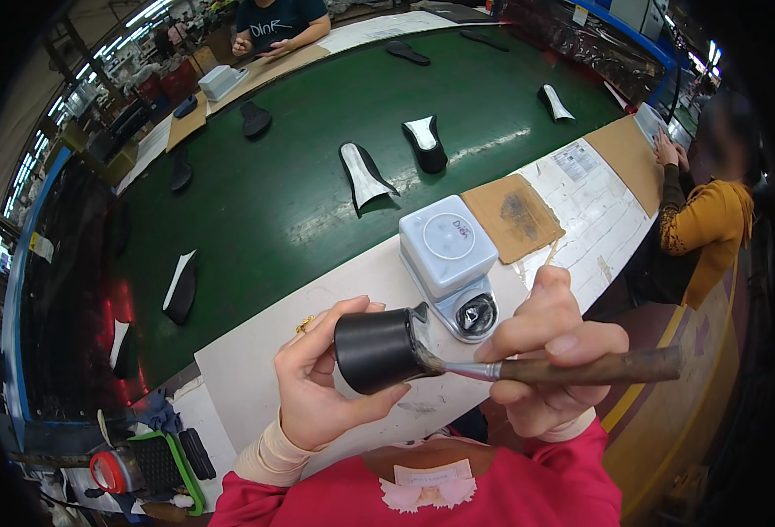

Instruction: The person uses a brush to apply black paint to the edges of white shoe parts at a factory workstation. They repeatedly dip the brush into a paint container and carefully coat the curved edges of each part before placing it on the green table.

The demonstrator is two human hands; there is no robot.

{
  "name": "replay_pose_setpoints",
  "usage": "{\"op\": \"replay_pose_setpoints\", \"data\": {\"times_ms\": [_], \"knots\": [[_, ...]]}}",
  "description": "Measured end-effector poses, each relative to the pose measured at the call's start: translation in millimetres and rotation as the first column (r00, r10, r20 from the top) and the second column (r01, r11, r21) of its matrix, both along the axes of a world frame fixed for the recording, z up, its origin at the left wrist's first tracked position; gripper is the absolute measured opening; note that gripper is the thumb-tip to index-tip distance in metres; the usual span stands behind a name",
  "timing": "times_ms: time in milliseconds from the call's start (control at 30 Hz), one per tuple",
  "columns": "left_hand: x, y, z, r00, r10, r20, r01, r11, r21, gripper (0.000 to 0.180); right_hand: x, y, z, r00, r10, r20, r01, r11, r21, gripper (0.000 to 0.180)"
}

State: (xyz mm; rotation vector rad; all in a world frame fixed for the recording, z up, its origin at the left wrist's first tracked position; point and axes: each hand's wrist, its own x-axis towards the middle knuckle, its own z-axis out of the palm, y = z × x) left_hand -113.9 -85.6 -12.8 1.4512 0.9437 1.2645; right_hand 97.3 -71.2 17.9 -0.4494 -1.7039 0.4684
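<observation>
Black shoe heel piece (377,349), rounded and matt, was held in front of the chest, over the near edge of the pale work board (255,369). Left hand (317,386) was clamped round it, thumb below and fingers curled over the top, a gold ring on one finger. Right hand (550,356) was closed on the brown handle of a brush (580,366), the metal ferrule and bristles touching the right face of the heel piece. The two hands stood close together, joined only by the brush tip against the piece.

Grey-white glue pot (449,255), square with a round lid mark and an open dark well at its front, stood on the board just beyond the hands. Brown cardboard pad (512,215) lay beside the pot to the right. Green conveyor belt (282,193) ran past the board, carrying several black and white shoe parts (364,174) well apart from one another. Person in a mustard sleeve (708,224) sat at the right edge; another person in a dark shirt (277,22) sat at the far end. Red and green tool (137,465) lay at the lower left.
</observation>
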Motion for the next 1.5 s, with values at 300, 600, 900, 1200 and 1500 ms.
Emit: {"op": "replay_pose_setpoints", "data": {"times_ms": [300,600,900,1200,1500], "knots": [[-0.2,-2.3,0.1,0.980,-0.077,0.182,0.114,0.972,-0.205,0.072,-2.1,2.8,1.0,0.999,-0.019,0.049,0.017,0.999,0.030,0.045],[-0.2,1.0,0.1,0.952,-0.135,0.276,0.216,0.933,-0.288,0.058,-2.3,5.6,-0.1,0.998,-0.018,0.062,0.019,1.000,-0.012,0.046],[0.5,0.8,-2.4,0.906,-0.084,0.415,0.261,0.883,-0.390,0.044,-1.5,13.6,-0.1,0.983,-0.057,0.177,0.036,0.992,0.121,0.040],[4.4,3.3,-2.2,0.911,-0.035,0.412,0.227,0.875,-0.427,0.042,-4.0,8.8,-4.1,0.997,-0.046,0.059,0.046,0.999,-0.005,0.048],[3.7,4.2,-4.0,0.902,0.004,0.431,0.209,0.870,-0.446,0.044,-1.3,9.4,-4.5,0.995,-0.024,0.101,0.021,0.999,0.031,0.054]]}}
